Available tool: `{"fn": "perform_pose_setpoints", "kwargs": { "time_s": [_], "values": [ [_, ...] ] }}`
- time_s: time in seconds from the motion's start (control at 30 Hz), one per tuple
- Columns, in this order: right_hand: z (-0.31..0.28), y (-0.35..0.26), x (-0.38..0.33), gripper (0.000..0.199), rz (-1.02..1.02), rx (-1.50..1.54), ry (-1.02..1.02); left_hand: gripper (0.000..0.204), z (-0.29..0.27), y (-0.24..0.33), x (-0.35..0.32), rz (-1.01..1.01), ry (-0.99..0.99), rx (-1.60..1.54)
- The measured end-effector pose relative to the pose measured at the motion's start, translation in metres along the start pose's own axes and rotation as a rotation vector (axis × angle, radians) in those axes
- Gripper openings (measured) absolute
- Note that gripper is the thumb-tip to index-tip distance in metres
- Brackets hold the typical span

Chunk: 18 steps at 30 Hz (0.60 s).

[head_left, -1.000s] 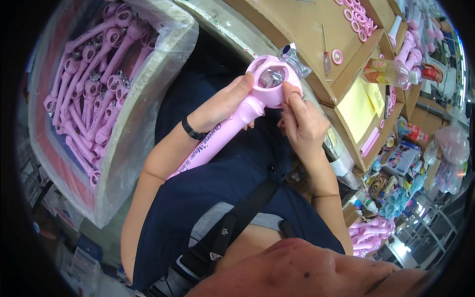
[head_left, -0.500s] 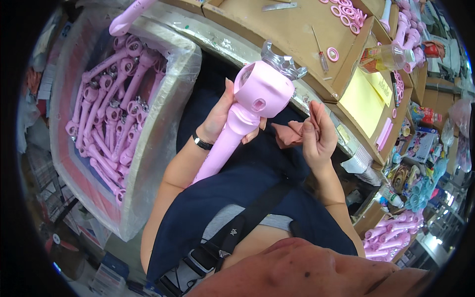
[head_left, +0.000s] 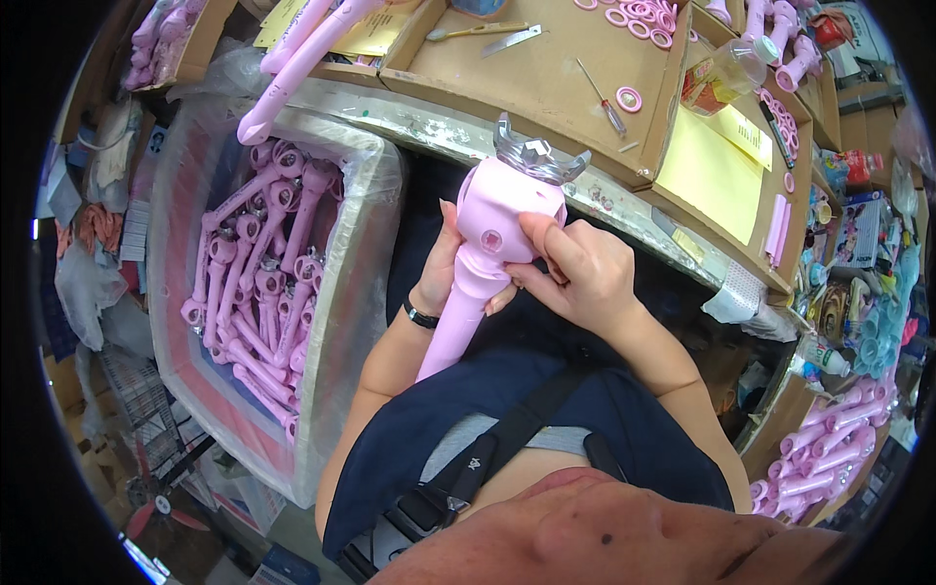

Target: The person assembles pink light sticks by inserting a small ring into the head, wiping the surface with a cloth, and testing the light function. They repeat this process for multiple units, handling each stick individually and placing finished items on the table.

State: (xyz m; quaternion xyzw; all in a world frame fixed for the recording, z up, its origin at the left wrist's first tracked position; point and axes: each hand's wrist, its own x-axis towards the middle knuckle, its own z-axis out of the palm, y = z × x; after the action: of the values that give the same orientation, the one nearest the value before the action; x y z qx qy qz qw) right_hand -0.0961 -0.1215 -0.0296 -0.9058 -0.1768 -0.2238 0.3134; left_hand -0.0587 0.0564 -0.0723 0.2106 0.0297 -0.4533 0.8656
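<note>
A pink toy wand (head_left: pixel 456 327) with a broad rounded head lies tilted in front of my body, its lower end against my dark blue top. My left hand (head_left: pixel 441 261) is closed round the neck below the head, thumb up along the side. A silver faceted crown (head_left: pixel 534 159) tops the head, and a small flower-shaped recess (head_left: pixel 491 240) shows on its face. My right hand (head_left: pixel 590 271) is closed, its curled fingers and thumb pressed against the head's right side. Whatever those fingers may hold is hidden; no cloth shows clearly.
A plastic-lined bin (head_left: pixel 375 210) full of pink wands stands at the left. More wand handles (head_left: pixel 278 93) jut over it. Beyond the bench edge, a cardboard tray (head_left: pixel 458 83) holds a screwdriver (head_left: pixel 606 105) and pink rings (head_left: pixel 648 15). A bottle (head_left: pixel 717 83) stands at the right.
My right hand has moved left and up from beside the wand onto its head. The salmon-pink cloth it held has dropped from clear sight. The wand's head has turned slightly.
</note>
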Motion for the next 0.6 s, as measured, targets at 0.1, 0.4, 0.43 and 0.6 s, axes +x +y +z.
{"fn": "perform_pose_setpoints", "kwargs": {
  "time_s": [0.1,0.4,0.43,0.6],
  "values": [
    [-0.001,0.004,-0.001,0.036,-0.049,-0.011,0.016,0.089,-0.005,-0.004,0.002,-0.051,-0.050,-0.049],
    [-0.003,0.019,-0.007,0.031,0.028,-0.079,-0.045,0.093,-0.011,-0.015,-0.001,-0.125,-0.019,-0.140],
    [-0.004,0.018,-0.008,0.035,0.014,-0.065,-0.060,0.094,-0.010,-0.015,-0.001,-0.124,-0.034,-0.132],
    [0.000,0.021,-0.006,0.032,-0.314,0.029,0.016,0.093,-0.004,-0.010,-0.001,-0.146,-0.075,-0.041]
  ]
}}
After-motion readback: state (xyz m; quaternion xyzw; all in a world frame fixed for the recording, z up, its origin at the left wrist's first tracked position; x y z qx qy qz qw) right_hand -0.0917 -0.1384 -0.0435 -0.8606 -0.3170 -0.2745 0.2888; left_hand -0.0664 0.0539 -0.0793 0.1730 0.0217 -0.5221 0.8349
